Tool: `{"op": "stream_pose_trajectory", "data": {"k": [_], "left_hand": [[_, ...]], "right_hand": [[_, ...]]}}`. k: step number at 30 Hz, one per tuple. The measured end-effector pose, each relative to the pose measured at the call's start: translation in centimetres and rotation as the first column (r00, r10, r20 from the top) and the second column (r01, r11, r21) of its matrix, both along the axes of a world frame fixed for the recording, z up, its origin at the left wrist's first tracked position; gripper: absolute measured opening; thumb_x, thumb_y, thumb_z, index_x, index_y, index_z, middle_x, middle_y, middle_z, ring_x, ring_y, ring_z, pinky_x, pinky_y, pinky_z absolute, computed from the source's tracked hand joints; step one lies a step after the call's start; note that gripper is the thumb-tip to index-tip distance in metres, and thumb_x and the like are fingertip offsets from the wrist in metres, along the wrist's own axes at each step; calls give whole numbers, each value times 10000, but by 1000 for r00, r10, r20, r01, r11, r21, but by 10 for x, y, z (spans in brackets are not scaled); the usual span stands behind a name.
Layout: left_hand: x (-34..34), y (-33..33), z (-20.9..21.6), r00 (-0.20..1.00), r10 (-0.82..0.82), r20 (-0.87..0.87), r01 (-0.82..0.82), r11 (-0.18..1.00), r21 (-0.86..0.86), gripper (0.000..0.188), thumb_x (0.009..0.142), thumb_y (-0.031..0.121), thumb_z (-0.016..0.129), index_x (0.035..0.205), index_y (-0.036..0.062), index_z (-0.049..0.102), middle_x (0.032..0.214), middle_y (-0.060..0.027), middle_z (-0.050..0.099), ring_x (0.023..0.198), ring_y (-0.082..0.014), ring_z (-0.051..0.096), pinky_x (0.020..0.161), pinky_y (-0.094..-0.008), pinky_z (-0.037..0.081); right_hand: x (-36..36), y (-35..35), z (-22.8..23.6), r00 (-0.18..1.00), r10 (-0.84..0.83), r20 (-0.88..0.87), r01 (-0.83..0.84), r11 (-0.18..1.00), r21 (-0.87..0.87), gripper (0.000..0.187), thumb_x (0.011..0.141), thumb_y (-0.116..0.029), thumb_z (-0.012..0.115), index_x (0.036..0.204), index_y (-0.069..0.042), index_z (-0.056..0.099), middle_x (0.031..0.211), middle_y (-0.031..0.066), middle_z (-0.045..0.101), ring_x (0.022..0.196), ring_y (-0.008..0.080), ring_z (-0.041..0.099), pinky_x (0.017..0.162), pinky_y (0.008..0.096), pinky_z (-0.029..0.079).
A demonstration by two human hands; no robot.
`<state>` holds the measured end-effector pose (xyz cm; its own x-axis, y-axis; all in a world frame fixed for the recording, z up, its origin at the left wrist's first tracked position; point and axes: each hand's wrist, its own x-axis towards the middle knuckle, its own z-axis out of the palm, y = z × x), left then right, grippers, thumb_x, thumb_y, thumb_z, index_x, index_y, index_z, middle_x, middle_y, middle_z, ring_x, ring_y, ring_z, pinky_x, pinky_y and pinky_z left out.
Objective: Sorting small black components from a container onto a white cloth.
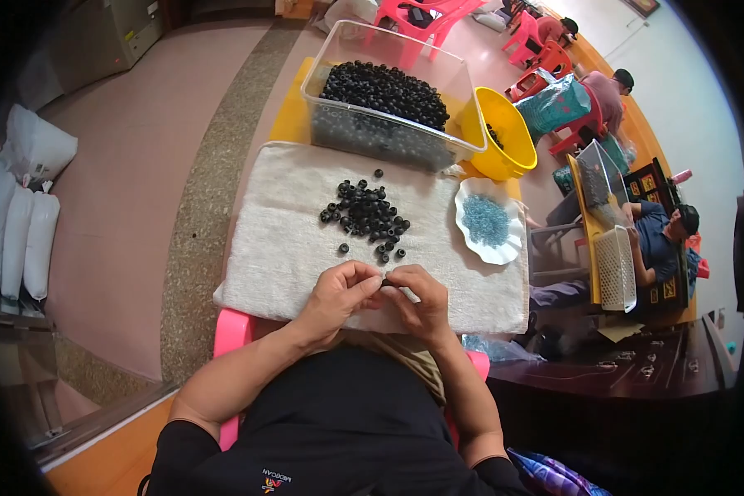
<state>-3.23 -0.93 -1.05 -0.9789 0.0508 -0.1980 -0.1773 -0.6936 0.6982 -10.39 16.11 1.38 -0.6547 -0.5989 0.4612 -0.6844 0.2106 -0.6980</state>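
My left hand (pixel 341 296) and my right hand (pixel 422 302) meet over the near part of a white towel (pixel 281 240). Between their fingertips they pinch a small black piece (pixel 386 283), mostly covered by the fingers. It seems to match the small round black parts (pixel 362 208) heaped loosely just beyond, some of which show a hole. A few of these lie apart from the heap, one of them close to my left hand. To the right, a white wavy-edged dish (pixel 514 244) holds many tiny clear-blue pieces (pixel 486 220).
Behind the towel stands a clear plastic bin (pixel 372 142) full of black parts, beside a yellow basin (pixel 517 161). White sacks (pixel 41 244) rest at the left. Right of me, a person (pixel 665 248) sits near a white perforated basket (pixel 614 269); others sit farther back.
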Motion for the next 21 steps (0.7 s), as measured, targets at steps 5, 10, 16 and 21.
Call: {"op": "stream_pose_trajectory", "data": {"k": [5,10,16,21], "left_hand": [[3,-1,3,996,-93,15,92,995,42,127,963,94,605,1054,6,593,971,-67,633,897,-138,648,821,-288,560],[3,-7,6,985,-170,29,168,984,61,110,949,89,621,1023,14,587,986,-67,626,910,-141,649,827,-291,561],[3,-7,12,978,-207,29,205,977,58,151,936,89,637,1058,31,567,1009,-68,627,932,-158,660,829,-305,565],[2,-6,10,970,-240,39,237,968,80,178,939,76,629,1091,29,549,1017,-77,637,925,-168,667,827,-312,567]], "right_hand": [[7,2,-7,998,4,57,-1,999,-53,205,799,-52,747,974,-26,642,897,133,651,795,277,644,695,341,515],[15,2,-9,992,43,120,-29,993,-117,199,800,-77,765,952,-28,645,860,111,648,774,240,632,682,321,505],[15,3,-8,992,85,91,-66,980,-189,196,809,-79,762,966,-25,658,846,113,645,732,235,628,651,318,501],[14,7,-12,995,77,65,-68,989,-132,281,806,-63,756,1070,-39,666,867,121,644,726,229,644,631,313,516]]}}
